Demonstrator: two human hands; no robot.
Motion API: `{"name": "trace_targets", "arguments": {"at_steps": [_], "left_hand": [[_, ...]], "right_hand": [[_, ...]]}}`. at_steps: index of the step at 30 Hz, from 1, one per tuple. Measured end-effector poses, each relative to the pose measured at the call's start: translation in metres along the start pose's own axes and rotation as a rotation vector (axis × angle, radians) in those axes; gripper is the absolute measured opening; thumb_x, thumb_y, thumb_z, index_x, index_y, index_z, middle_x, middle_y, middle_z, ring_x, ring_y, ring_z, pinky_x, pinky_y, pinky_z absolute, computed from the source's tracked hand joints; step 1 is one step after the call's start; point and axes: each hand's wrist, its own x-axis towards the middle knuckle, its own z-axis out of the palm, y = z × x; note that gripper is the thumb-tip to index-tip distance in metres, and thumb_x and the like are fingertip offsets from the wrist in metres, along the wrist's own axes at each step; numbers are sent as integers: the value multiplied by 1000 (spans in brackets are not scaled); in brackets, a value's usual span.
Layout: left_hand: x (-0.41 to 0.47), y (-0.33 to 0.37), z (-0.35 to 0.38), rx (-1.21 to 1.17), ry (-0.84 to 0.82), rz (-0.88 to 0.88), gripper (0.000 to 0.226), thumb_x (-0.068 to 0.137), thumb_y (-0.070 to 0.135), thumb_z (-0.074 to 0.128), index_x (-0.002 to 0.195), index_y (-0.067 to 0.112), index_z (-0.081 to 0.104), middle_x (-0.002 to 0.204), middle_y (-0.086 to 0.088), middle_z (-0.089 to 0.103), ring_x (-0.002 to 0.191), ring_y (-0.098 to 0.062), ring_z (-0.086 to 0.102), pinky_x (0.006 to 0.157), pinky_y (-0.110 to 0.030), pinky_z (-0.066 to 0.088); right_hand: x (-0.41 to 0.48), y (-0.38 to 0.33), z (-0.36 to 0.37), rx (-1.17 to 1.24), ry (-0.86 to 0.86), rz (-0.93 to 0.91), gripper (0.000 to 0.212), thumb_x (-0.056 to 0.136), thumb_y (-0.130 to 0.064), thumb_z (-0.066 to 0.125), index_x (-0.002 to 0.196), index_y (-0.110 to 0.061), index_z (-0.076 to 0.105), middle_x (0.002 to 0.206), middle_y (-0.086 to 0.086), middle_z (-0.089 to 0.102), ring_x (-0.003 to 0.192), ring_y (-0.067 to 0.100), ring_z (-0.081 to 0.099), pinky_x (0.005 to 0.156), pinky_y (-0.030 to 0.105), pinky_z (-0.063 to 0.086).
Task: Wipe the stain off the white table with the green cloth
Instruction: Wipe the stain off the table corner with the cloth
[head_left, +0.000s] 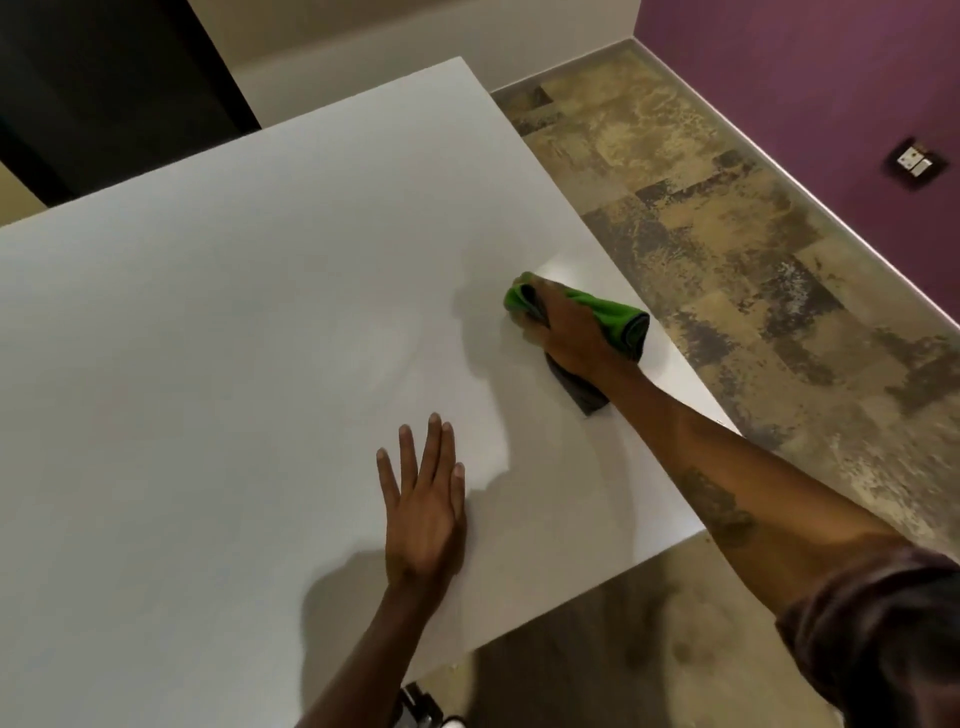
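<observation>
Right grip (563, 332) around green cloth (613, 319)

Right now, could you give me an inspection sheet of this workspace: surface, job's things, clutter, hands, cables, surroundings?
Surface: white table, no stain that I can make out.
Job's things: green cloth, dark on its underside, near the table's right edge.
Clutter: nothing seen.
Hands: right hand pressing the cloth down; left hand flat on the table, fingers spread, empty.
Cables: nothing seen.
Surroundings: mottled brown floor, purple wall with a switch plate.
</observation>
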Motion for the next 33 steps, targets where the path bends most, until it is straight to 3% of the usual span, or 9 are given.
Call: {"name": "trace_targets", "arguments": {"at_steps": [5,8,11,13,20,24,27,31,33], "left_hand": [[-2,0,0,-83,43,-10,58,106,42,4,161,23,-1,169,9,-12,155,-16,-20,128,-51,-8],[-3,-2,-1,-173,81,-15,58,108,41,6,161,19,7,170,4,0,157,-15,-11,129,-48,-7],[-7,-5,-5,-380,142,-20,57,108,38,10,160,14,15,169,-1,11,156,-8,0,128,-33,-12],[-10,-8,-9,-576,177,-58,54,109,33,17,158,12,21,168,-2,19,153,-4,7,125,-19,-11],[-23,-20,-22,-850,117,-95,47,111,28,25,155,14,32,164,-2,30,154,-9,20,130,-32,6],[-40,-21,-27,-801,27,-83,48,111,25,25,156,10,30,165,-5,28,156,-15,17,128,-29,5],[-51,-21,-41,-784,-57,-119,49,110,28,26,156,11,31,166,-5,27,156,-17,18,125,-26,7],[-63,-17,-60,-792,-111,-165,50,109,32,32,155,11,34,163,-6,33,152,-21,29,124,-32,18],[-72,-14,-66,-763,-46,-179,47,109,32,35,152,13,42,158,-7,42,146,-23,40,121,-35,28]], "right_hand": [[-55,-23,35,16,-90,-32,56,97,-28,60,148,-15,41,153,5,45,141,20,40,119,37,30],[-95,-35,50,-5,-110,-31,55,99,-28,58,149,-16,39,155,3,42,143,17,36,119,23,22],[-137,-48,64,-45,-98,-68,53,99,-27,56,149,-15,39,154,4,42,140,9,33,109,0,8],[-164,-55,74,-70,-103,-86,52,99,-23,55,148,-14,40,154,6,42,140,14,35,106,-4,5],[-239,-75,98,-108,-113,-67,46,100,-35,47,145,-23,44,151,2,46,139,14,38,110,-1,6],[-281,-92,107,-71,-193,-7,46,102,-32,49,146,-21,45,153,-1,45,143,13,37,122,26,22],[-308,-105,111,-105,-183,45,46,100,-34,51,144,-20,48,148,0,51,137,15,46,118,32,33],[-328,-131,110,361,-71,236,27,101,-27,51,123,-31,65,127,-17,65,121,-3,57,105,17,42],[-330,-144,111,497,71,326,24,101,-28,50,113,-38,67,119,-17,69,117,0,60,103,22,43]]}}
